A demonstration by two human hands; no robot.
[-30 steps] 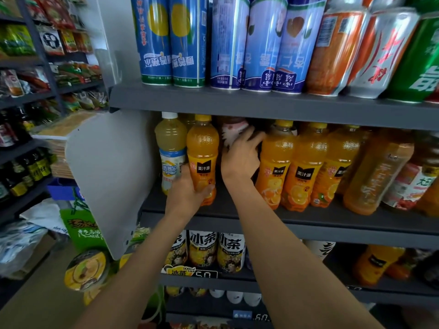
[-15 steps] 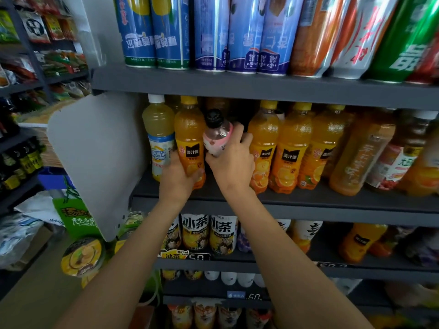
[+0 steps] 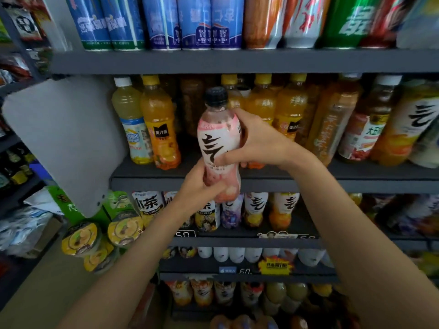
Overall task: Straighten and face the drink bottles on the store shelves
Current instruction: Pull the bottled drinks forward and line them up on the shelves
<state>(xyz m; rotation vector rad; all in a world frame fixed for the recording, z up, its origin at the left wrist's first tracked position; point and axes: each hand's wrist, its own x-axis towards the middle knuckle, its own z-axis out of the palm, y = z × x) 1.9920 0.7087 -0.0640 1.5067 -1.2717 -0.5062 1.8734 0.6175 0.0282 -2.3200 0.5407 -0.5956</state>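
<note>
Two hands hold one pink-labelled bottle (image 3: 219,148) out in front of the middle shelf (image 3: 237,184), clear of the row behind it. The bottle stands nearly upright, its black cap (image 3: 216,95) on top and the white label with bold black strokes turned toward the camera. The left hand (image 3: 202,184) grips the bottle's lower end from the left, fingers curled round the pink base. The right hand (image 3: 259,141) wraps the label section from the right, thumb across the front just under the black lettering.

Behind the bottle, the shelf carries a line of orange juice bottles (image 3: 161,129) with yellow caps, and at the far left a pale yellow drink with a white cap (image 3: 131,122). Further right stand darker tea-coloured bottles and a white-labelled one, somewhat blurred. Tall blue cans (image 3: 194,22) and orange, white and green cans stand on the upper shelf (image 3: 237,60). Below, a lower shelf holds shorter bottles with white labels (image 3: 256,207). A grey panel (image 3: 66,138) juts from the rack's left side, with round yellow-lidded tubs (image 3: 80,238) beneath it.
</note>
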